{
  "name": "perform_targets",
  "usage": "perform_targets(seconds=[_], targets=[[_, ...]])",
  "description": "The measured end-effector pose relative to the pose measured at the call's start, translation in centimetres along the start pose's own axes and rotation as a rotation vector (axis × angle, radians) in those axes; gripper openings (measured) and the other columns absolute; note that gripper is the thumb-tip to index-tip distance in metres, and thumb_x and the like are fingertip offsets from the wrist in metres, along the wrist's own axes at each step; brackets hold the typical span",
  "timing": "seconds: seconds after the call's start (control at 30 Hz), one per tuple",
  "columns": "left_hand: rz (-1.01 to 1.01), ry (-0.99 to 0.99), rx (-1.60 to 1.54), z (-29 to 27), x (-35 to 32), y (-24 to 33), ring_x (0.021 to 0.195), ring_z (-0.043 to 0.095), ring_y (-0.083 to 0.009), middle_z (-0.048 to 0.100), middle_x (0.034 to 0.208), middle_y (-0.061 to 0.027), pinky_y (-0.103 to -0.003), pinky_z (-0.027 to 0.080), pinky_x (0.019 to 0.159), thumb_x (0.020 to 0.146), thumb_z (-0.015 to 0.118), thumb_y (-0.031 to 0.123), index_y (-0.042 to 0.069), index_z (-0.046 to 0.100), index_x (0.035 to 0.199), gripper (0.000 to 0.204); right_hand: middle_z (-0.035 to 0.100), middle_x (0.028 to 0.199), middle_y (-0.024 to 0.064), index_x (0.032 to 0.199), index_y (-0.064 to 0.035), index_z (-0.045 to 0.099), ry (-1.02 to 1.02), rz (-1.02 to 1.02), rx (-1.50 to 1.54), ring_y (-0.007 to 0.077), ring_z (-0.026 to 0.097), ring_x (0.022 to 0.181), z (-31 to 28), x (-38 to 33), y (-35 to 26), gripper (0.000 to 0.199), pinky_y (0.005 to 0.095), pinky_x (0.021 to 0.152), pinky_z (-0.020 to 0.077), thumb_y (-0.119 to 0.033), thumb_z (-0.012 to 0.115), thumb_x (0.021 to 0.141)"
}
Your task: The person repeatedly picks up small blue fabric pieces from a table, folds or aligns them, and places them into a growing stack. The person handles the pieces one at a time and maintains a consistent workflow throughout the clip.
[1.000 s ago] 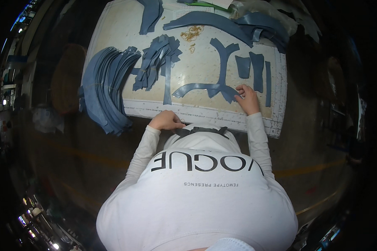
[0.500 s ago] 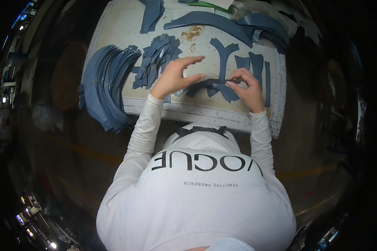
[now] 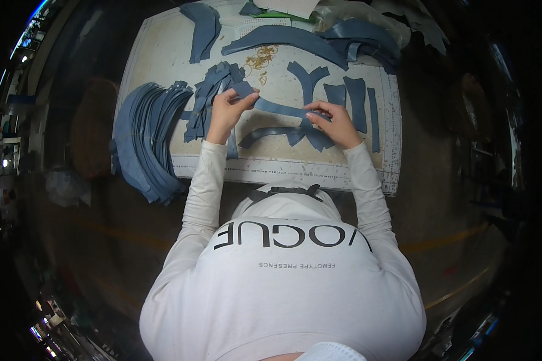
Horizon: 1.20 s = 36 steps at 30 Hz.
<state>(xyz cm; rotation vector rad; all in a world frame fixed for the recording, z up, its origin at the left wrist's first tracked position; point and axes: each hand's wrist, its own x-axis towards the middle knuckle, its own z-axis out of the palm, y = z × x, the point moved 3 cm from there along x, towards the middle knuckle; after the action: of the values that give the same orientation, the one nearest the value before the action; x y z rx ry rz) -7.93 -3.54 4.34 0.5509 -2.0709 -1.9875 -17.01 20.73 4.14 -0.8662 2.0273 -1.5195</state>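
Note:
Stretched between my two hands is a curved strip of blue sheet material [image 3: 280,108], raised over the table. My left hand [image 3: 224,115] pinches its left end between thumb and fingers. The fingers of my right hand [image 3: 338,126] are closed on the other end. Below the strip lies another curved blue piece [image 3: 262,137], overlapping the foot of some Y-shaped blue pieces [image 3: 308,78]. Close beyond my left hand is a loose bundle of short blue pieces [image 3: 214,96]. To the right of my right hand are wider blue pieces [image 3: 356,99] and a narrow strip [image 3: 373,120].
A thick fanned stack of curved blue pieces [image 3: 144,132] overhangs the table's left edge. Yellow rubber bands [image 3: 261,58] lie in a small heap. Long curved pieces [image 3: 283,37], another stack [image 3: 202,33], paper [image 3: 289,6] and clear plastic [image 3: 358,15] occupy the far side.
My left hand, open and empty before, has closed on the strip's left end. The strip now spans both hands, and my right hand has shifted slightly left. The view has shifted a little.

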Motion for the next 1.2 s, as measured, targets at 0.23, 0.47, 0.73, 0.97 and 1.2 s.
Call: perform_targets(seconds=[0.23, 0.47, 0.73, 0.97, 1.2], targets=[[-0.093, 0.025, 0.592, -1.5, -1.2, -7.0, 0.062, 0.056, -0.0045, 0.06, 0.069, 0.001, -0.02, 0.044, 0.056, 0.073, 0.077, 0.016, 0.005, 0.068, 0.098, 0.028, 0.068, 0.086, 0.0099, 0.089, -0.005, 0.067, -0.097, -0.035, -0.345, 0.0227, 0.064, 0.078, 2.0, 1.2, 5.9, 0.013, 0.0305, 0.075, 0.0476, -0.011, 0.064, 0.079], [0.205, 0.347, 0.483, -1.2, -4.3, -5.3, 0.062, 0.062, -0.0122, 0.065, 0.07, -0.0054, -0.025, 0.047, 0.06, 0.081, 0.068, 0.019, 0.004, 0.066, 0.095, 0.02, 0.067, 0.082, 0.0073, 0.084, -0.0077, 0.067, -0.087, -0.098, -0.555, 0.027, 0.063, 0.077, 2.8, 1.3, 6.4, 0.012, 0.0342, 0.074, 0.0469, -0.017, 0.066, 0.076], [-0.558, -0.358, -0.286, 5.4, -9.2, -7.7, 0.079, 0.061, -0.0111, 0.064, 0.09, -0.0047, -0.019, 0.048, 0.072, 0.094, 0.051, 0.023, 0.0, 0.062, 0.1, 0.026, 0.057, 0.084, 0.0044, 0.082, -0.0116, 0.065, -0.081, -0.17, -0.673, 0.0234, 0.054, 0.09, 4.0, 0.7, 4.7, 0.015, 0.0397, 0.08, 0.0418, -0.019, 0.072, 0.071], [-0.662, -0.17, -0.809, 8.1, -7.0, -7.7, 0.096, 0.059, -0.0134, 0.061, 0.106, -0.009, -0.023, 0.05, 0.085, 0.094, 0.053, 0.024, 0.0, 0.056, 0.112, 0.031, 0.064, 0.079, 0.0051, 0.083, -0.0023, 0.061, -0.064, -0.055, -0.055, 0.0097, 0.059, 0.064, 3.4, -0.3, 2.6, 0.011, 0.0232, 0.059, 0.0456, -0.01, 0.067, 0.078], [-0.445, -0.185, -0.321, 6.7, 1.6, -6.8, 0.078, 0.06, -0.0093, 0.063, 0.089, -0.0053, -0.02, 0.05, 0.073, 0.088, 0.063, 0.019, -0.001, 0.062, 0.096, 0.021, 0.059, 0.095, 0.0016, 0.105, 0.0, 0.062, 0.019, 0.15, -0.015, 0.0039, 0.056, 0.076, 1.9, -3.5, 2.7, 0.022, 0.0172, 0.068, 0.0439, 0.001, 0.059, 0.084]])
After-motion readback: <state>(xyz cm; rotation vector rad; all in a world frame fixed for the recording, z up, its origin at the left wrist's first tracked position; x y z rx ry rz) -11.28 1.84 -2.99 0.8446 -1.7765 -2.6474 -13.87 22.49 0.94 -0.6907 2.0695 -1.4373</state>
